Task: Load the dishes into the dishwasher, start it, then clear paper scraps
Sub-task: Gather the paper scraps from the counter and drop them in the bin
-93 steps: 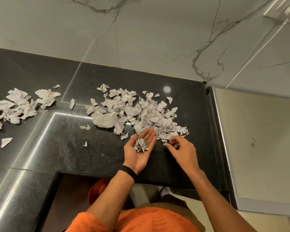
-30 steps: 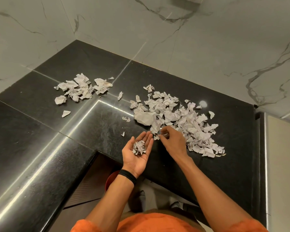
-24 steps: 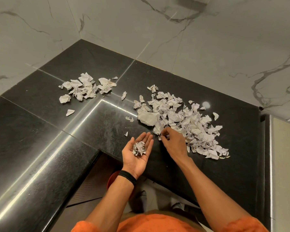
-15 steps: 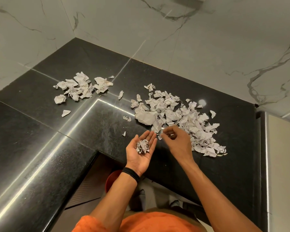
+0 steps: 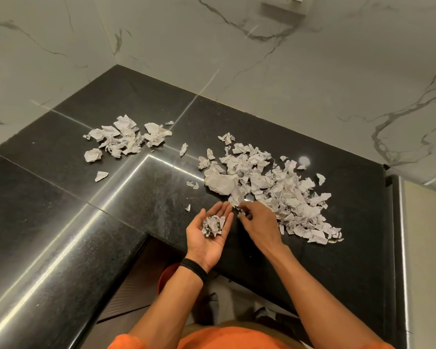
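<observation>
Head camera: black polished worktop (image 5: 68,222) runs in an L below a marbled wall (image 5: 262,71). A big heap of paper scraps (image 5: 275,190) lies on it at about 2 o'clock from the hands, its near edge just beside the right hand's knuckles. A smaller heap (image 5: 126,138) lies well apart at 10 o'clock, with a few loose scraps (image 5: 101,175) scattered between and around the two.

The left hand (image 5: 209,238) is turned palm up over the worktop's front edge. Its fingers (image 5: 222,210) are straight and pressed together, pointing to 12 o'clock, and a clump of scraps (image 5: 213,226) rests in the palm. A black wristband (image 5: 193,269) circles that wrist.

The right hand (image 5: 261,224) hangs palm down just beside it at 3 o'clock, its fingers curled in at the big heap's near edge, close to the left fingertips. Whether they pinch a scrap I cannot tell.

At 6 o'clock of the frame shows an orange garment (image 5: 237,338). Below the worktop's edge, at 7 o'clock from the left wrist, is part of a red round thing (image 5: 165,275).
</observation>
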